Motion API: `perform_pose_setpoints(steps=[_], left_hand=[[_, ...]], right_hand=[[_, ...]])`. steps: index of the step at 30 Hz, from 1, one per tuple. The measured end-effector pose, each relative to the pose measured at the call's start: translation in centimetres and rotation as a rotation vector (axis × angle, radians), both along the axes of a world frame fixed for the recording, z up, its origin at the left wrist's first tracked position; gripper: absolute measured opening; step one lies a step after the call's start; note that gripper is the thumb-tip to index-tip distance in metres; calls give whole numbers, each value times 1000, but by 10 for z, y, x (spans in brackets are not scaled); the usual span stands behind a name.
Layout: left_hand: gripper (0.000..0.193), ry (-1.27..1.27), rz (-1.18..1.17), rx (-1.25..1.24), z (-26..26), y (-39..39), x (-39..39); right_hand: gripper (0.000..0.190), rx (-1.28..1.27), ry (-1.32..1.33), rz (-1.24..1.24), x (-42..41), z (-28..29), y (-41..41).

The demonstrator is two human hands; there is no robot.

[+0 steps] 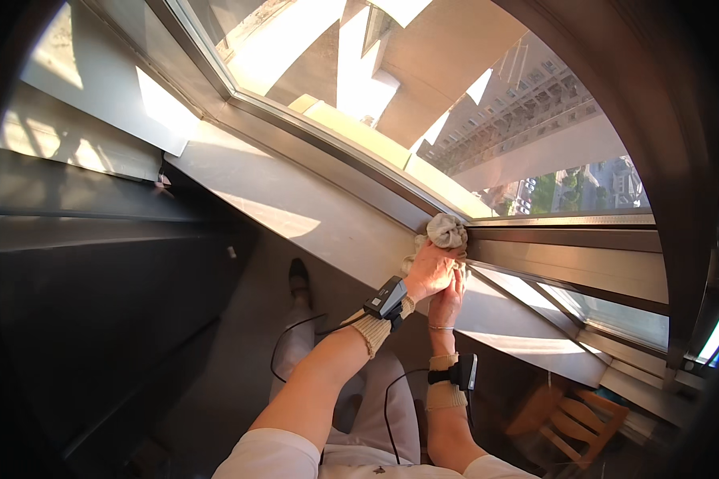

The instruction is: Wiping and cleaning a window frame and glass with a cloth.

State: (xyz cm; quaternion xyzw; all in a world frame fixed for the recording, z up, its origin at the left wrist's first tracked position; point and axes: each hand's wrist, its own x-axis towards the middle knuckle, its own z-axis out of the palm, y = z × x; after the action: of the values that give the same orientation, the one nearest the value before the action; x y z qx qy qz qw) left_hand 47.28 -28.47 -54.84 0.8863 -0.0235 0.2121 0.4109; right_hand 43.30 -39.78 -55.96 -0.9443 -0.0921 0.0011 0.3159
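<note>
A crumpled, light-coloured cloth (447, 231) is bunched in the corner where two window frames meet above the sill. My left hand (434, 270) is closed on the cloth's lower part, its fingers partly hidden by the folds. Just to the right and below, my right hand (447, 301) touches both the left hand and the cloth's lower edge; whether it grips the cloth does not show. Along the glass runs the metal window frame (335, 141), and under it lies the pale window sill (347, 224), streaked with sunlight.
A wooden chair (581, 422) stands at the lower right, below the sill. Another window pane (623, 317) lies low at the right. Dark furniture (96, 287) fills the left side, with a white panel (114, 96) above it. Cables hang from devices strapped to both forearms.
</note>
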Motion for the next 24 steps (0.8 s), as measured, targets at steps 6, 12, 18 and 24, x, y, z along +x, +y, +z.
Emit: perform_pose_setpoints(steps=[6,12,18,24], left_hand=[[33,346,-138,32,18,-14,-17],[24,485,246,-910,10,0,-55],[25,355,-17,-711,13,-10,10],[27,381,-126,-1450,61,-50,3]], right_hand=[[38,83,295,-83,-12,30,-36],[43,682,482,-154,-39,48,-26],[47,513,148,-153,-13,62,-15],[44,576,181,-236,-3,87,-53]])
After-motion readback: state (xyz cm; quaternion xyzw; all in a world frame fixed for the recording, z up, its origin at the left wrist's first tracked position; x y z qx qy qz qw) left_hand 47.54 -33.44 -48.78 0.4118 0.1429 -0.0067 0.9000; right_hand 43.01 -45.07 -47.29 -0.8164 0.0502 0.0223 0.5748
